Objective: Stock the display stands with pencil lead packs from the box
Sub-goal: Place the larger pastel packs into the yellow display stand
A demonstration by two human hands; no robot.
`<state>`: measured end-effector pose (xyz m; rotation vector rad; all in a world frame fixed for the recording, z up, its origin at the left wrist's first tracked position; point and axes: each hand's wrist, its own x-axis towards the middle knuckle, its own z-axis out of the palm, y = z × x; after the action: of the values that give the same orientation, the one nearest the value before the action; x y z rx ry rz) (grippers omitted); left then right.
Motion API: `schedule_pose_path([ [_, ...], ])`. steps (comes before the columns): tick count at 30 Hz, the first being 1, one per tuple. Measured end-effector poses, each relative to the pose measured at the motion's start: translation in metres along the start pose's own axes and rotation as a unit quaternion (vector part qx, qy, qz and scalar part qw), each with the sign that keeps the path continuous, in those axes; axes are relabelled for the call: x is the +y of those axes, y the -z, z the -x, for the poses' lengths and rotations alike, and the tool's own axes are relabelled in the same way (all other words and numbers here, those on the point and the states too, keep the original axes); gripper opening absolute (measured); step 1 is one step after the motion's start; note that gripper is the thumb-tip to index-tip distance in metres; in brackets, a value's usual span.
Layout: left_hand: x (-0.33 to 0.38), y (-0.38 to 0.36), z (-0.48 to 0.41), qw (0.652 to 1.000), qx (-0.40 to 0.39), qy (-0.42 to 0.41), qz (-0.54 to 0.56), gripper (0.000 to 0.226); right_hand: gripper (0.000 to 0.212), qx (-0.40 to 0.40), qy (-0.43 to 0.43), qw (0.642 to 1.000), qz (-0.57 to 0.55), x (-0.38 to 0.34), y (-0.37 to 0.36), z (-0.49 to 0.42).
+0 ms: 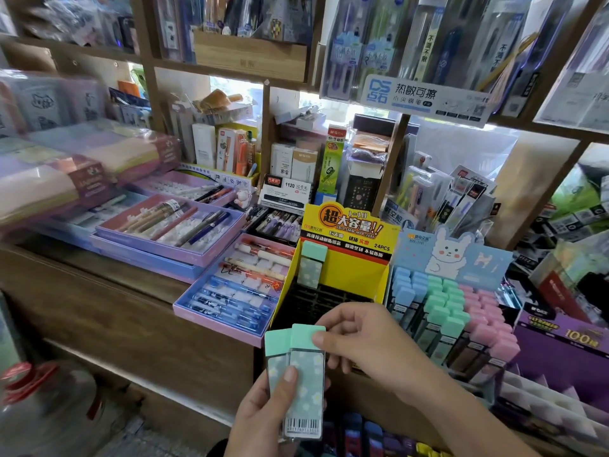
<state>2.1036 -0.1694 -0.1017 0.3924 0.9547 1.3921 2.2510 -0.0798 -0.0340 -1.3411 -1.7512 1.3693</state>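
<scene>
My left hand (263,413) holds two mint-green pencil lead packs (304,384) side by side, thumb across their fronts. My right hand (362,341) pinches the green cap of the front pack from the right. Just beyond them stands the yellow display stand (346,255) with a black slotted base; one green pack (311,263) stands in its back left slot. To its right the blue rabbit display stand (454,255) is full of blue, green and pink packs. More packs (372,437) in dark blue, purple and yellow show at the bottom edge, the box around them unseen.
Purple and blue pen trays (230,291) lie on the wooden counter (115,308) to the left. A purple carton (566,344) sits right of the rabbit stand. Shelves of stationery rise behind. A large water jug (43,400) stands on the floor at lower left.
</scene>
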Motion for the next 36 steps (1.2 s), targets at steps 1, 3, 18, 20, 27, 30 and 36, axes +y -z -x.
schedule_pose_path([
  [1,0.002,0.0,0.0,1.0,0.008,0.008,0.004,0.03,0.007,0.008,0.004,1.0,-0.006,-0.001,0.001,-0.001],
  [3,0.003,0.003,-0.001,0.999,0.02,0.03,0.011,0.044,0.006,0.03,0.013,0.999,-0.02,-0.003,0.006,-0.003],
  [18,0.002,0.01,-0.006,0.991,-0.049,0.064,0.111,0.029,0.012,0.203,0.156,0.966,0.045,-0.019,0.029,-0.06],
  [20,0.005,0.008,-0.006,0.989,-0.043,0.066,0.123,0.03,0.018,0.207,0.171,0.961,0.065,-0.017,0.026,-0.068],
  [27,0.012,0.002,-0.006,0.988,-0.023,0.093,0.124,0.033,0.02,0.203,0.2,0.948,0.144,-0.013,0.02,-0.087],
  [30,0.014,0.003,-0.008,0.988,-0.015,0.107,0.114,0.028,0.024,0.198,0.204,0.949,0.141,-0.012,0.021,-0.088],
  [36,0.013,0.001,-0.011,0.982,-0.01,0.129,0.136,0.029,0.017,0.174,0.203,0.952,0.148,-0.009,0.023,-0.089],
])
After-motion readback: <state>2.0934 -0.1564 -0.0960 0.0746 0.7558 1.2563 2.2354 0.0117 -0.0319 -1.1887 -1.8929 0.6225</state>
